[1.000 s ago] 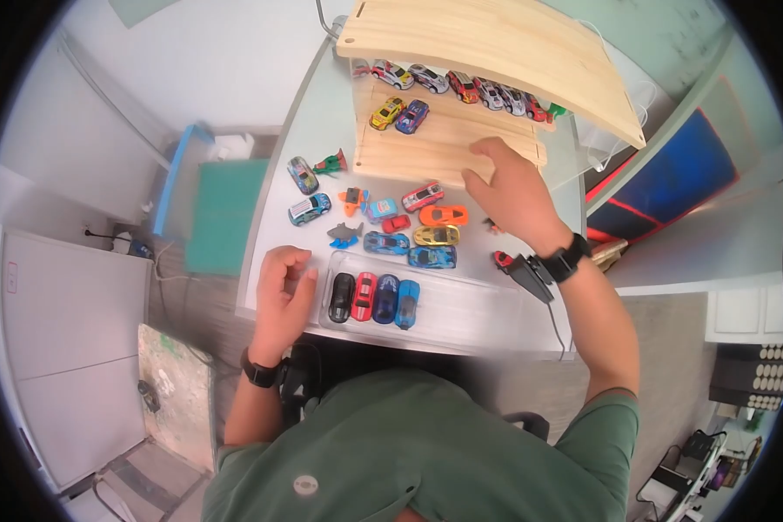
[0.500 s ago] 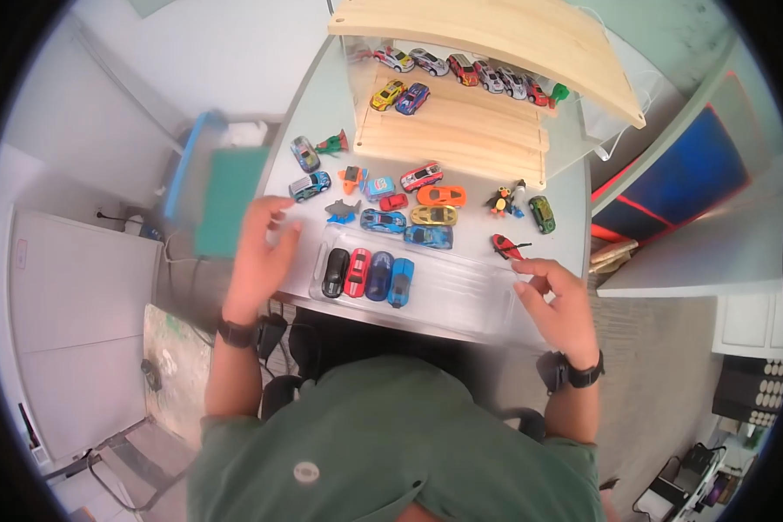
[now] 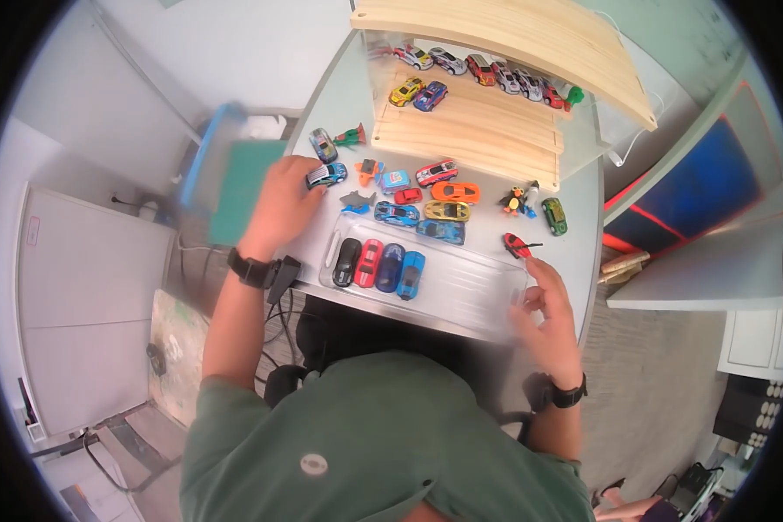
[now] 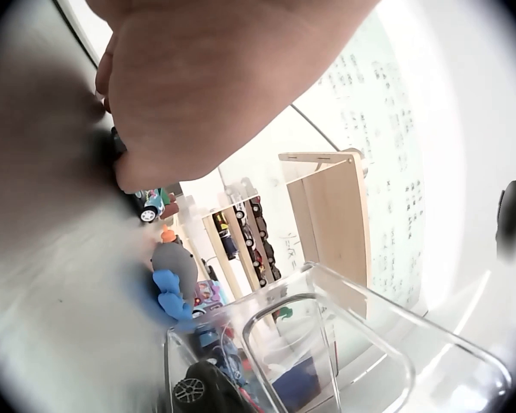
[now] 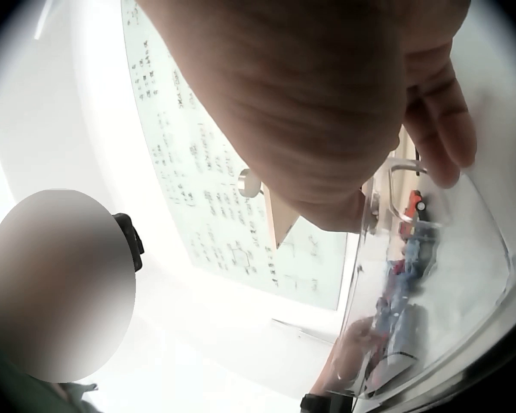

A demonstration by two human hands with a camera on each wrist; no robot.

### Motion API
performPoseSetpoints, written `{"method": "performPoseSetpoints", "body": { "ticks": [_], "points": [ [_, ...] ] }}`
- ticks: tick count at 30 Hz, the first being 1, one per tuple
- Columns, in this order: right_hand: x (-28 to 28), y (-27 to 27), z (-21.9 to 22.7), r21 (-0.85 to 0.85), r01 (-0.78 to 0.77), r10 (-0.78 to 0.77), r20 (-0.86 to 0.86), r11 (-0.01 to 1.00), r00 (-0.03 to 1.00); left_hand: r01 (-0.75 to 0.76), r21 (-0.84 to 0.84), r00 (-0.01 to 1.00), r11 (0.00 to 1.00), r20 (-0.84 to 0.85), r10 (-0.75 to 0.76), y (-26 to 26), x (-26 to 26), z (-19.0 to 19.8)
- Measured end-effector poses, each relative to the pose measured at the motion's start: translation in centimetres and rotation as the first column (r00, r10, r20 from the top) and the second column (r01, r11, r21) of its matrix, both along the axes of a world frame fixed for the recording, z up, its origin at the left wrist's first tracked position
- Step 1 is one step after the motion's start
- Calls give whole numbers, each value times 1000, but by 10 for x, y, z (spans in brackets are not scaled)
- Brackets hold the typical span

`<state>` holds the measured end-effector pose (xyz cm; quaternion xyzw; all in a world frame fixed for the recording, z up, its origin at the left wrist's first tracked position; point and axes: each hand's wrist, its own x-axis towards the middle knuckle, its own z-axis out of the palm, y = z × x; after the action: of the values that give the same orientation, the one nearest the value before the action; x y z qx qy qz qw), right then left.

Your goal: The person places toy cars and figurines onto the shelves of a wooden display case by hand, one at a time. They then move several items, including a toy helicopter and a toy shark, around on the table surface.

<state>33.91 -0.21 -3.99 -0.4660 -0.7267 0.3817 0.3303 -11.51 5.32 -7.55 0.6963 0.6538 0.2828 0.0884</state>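
Observation:
My left hand (image 3: 285,207) reaches to the table's left side and pinches a light-blue and white toy car (image 3: 327,175) between thumb and fingers. In the left wrist view the hand hides most of this car, leaving a wheel showing. My right hand (image 3: 551,324) is beside the right end of a clear plastic box (image 3: 487,300), fingers loosely bent and fingertips close to its rim. Inside the box's left half, a black car (image 3: 347,263), a red car (image 3: 368,264) and two blue cars (image 3: 411,275) stand in a row.
Behind the box lie several toy cars, including an orange car (image 3: 455,192), a grey shark (image 3: 357,201) and a red helicopter (image 3: 518,245). A penguin figure (image 3: 512,201) and a green car (image 3: 554,216) are at right. A wooden shelf (image 3: 470,139) with toy cars stands at the back.
My right hand has drawn back from near the shelf to the box's right end. My left hand has moved forward from the box's left side and taken hold of the light-blue and white car.

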Motion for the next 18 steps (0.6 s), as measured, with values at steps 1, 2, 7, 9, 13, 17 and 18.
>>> {"method": "performPoseSetpoints", "body": {
  "ticks": [1, 2, 7, 9, 13, 17, 18],
  "points": [
    [-2, 0, -1, 0, -1, 1, 0, 1000, 1000, -1, 0, 1000, 1000, 0, 1, 1, 0, 0],
    [-3, -1, -2, -27, -3, 3, 15, 1000, 1000, -1, 4, 1000, 1000, -13, 1, 2, 0, -1],
    [-8, -6, -7, -70, 43, -42, 17, 997, 999, -38, -49, 998, 998, 46, 40, 1, 5, 8],
    [-5, -7, -9, -86, 51, -50, 23, 995, 999, -71, -157, 991, 985, 100, 88, 0, 7, 11],
    [-7, -7, -1, -60, 37, -34, 61, 998, 998, -96, -185, 987, 978, 111, 118, -5, 10, 13],
    [-6, -7, 0, -66, 47, -41, 96, 997, 995, -72, -131, 990, 989, 114, 88, -9, 5, 8],
    [-6, -7, 1, -70, 48, -41, 97, 996, 994, -67, -124, 990, 990, 118, 82, -9, 4, 8]
  ]
}}
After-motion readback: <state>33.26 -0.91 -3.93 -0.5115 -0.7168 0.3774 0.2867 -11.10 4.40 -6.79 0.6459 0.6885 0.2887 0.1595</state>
